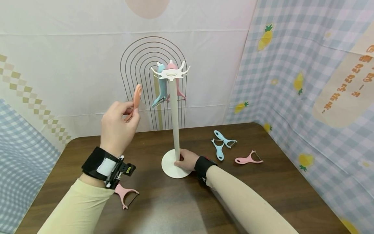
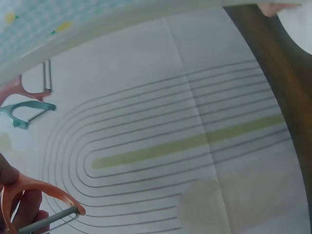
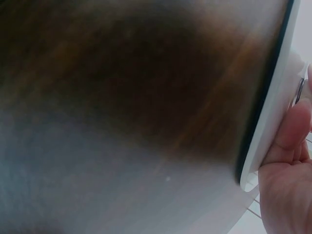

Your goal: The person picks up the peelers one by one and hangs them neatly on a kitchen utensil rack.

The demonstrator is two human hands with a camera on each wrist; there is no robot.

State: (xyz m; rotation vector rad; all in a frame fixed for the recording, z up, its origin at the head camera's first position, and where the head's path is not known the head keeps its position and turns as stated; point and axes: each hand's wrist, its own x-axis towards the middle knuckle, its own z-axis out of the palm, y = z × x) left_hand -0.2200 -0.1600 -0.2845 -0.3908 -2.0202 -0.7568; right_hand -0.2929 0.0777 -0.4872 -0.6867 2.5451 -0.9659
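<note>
Raised left of the white hook stand, my left hand pinches an orange peeler between thumb and fingers. In the left wrist view the blade end of this orange peeler shows clearly. My right hand grips the pole low down, just above the round base; some of its fingers are hidden behind the pole. From the hooks at the top hang a blue peeler and a pink peeler, blades downward. The right wrist view shows the right hand beside the base's edge.
Two blue peelers touch or overlap on the brown table, right of the stand. A pink peeler lies farther right. Partly covered by the left wrist is another pink peeler. Patterned cloth hangs behind the table.
</note>
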